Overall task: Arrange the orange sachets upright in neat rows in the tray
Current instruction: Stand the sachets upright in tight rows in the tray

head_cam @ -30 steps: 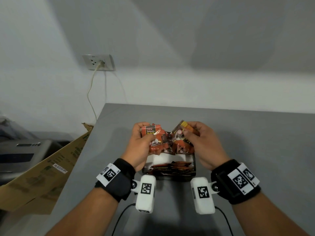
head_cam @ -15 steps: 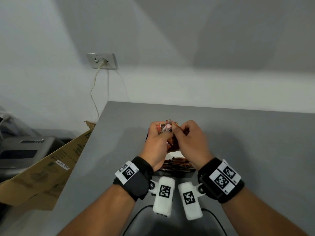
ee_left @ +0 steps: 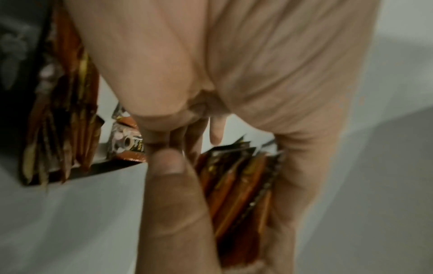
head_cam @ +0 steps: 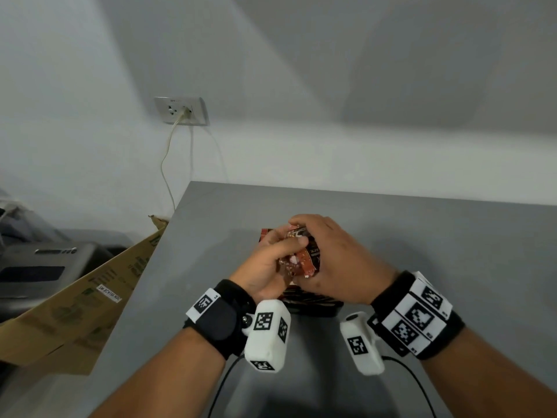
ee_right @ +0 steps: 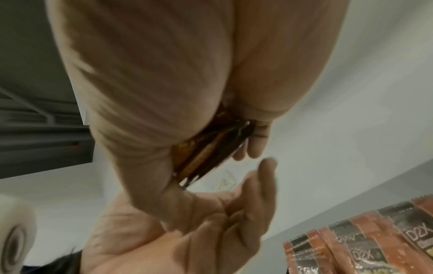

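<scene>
Orange sachets (head_cam: 301, 260), judged light, floppy, slippery, were clasped across flat faces in the grip of the right hand (head_cam: 343, 263); that of the left hand (head_cam: 265, 267) was slack, empty.

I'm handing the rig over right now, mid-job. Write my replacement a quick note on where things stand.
Right hand: grips a bundle of sachets above the tray.
Left hand: open, fingers relaxed, against the bundle.
Done: a row of sachets already stands in the tray.
To do: set the bundle upright in the tray, straighten the rows.
</scene>
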Tool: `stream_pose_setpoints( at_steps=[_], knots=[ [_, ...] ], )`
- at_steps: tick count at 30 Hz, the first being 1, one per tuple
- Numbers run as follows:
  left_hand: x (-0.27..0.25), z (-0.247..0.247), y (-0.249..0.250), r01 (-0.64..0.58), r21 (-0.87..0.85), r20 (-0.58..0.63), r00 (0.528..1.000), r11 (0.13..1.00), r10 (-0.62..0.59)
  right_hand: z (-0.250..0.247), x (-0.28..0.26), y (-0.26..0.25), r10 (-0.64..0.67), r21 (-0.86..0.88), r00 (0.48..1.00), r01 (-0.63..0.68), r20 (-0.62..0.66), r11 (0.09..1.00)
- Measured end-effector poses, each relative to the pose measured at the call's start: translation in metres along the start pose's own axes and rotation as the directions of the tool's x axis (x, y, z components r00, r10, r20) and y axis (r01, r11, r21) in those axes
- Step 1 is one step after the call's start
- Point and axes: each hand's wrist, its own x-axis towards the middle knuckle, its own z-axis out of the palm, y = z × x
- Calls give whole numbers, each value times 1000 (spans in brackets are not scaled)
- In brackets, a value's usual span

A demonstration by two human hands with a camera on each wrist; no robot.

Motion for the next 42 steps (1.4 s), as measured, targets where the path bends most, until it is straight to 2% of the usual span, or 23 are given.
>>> stream_pose_setpoints(
  at_steps=[3, 7, 8, 10, 12, 15, 18, 22, 26, 30, 33, 35, 38, 42],
  knots=[
    [-4, 3, -7, 24, -138, 92, 996, 990, -11, 4, 1, -6, -35, -62, 999, 36, 3, 997],
    [-4, 3, -4, 25, -78, 72, 997, 997, -19, 6, 3, 0, -68, -150, 997, 71, 25, 986],
    [-4, 3, -3, 26, -52, 50, 998, 998, -24, 6, 2, 3, -51, -104, 998, 55, 44, 993],
    [-5, 4, -1, 16, -30, 26, 1000, 999, -15, 2, -1, 6, 46, 108, 996, -53, 71, 993],
    [-5, 5, 2, -5, -49, 26, 1000, 999, 7, 0, -4, 8, 161, 345, 987, -152, 3, 926],
    [-4, 6, 4, -44, -63, 22, 999, 997, 45, 2, -5, 13, 324, 518, 942, -232, -93, 823],
    [-3, 7, 4, -45, -50, 2, 999, 998, 45, 6, -5, 16, 356, 668, 931, -215, -79, 713],
    [1, 0, 0, -19, -125, 11, 1000, 992, 21, 6, -4, 18, 418, 736, 896, -180, -151, 653],
    [2, -8, 2, -28, -154, 34, 999, 988, 34, -3, -1, 24, 516, 868, 844, -140, -148, 477],
    [5, -13, 5, -38, -118, 33, 999, 992, 42, -13, -1, 25, 535, 852, 826, -143, -179, 504],
    [5, -14, 6, -53, -72, 0, 999, 996, 53, -9, -1, 23, 532, 846, 832, -165, -157, 507],
    [5, -15, 5, -59, -54, -8, 998, 997, 59, -5, 1, 21, 548, 862, 828, -187, -120, 471],
    [4, -14, 5, -63, 14, -13, 998, 998, 63, 0, 7, 19, 566, 879, 824, -247, -32, 408],
    [4, -12, 7, -69, 128, -46, 996, 989, 75, 5, 9, 20, 506, 849, 855, -347, 112, 399]
  ],
)
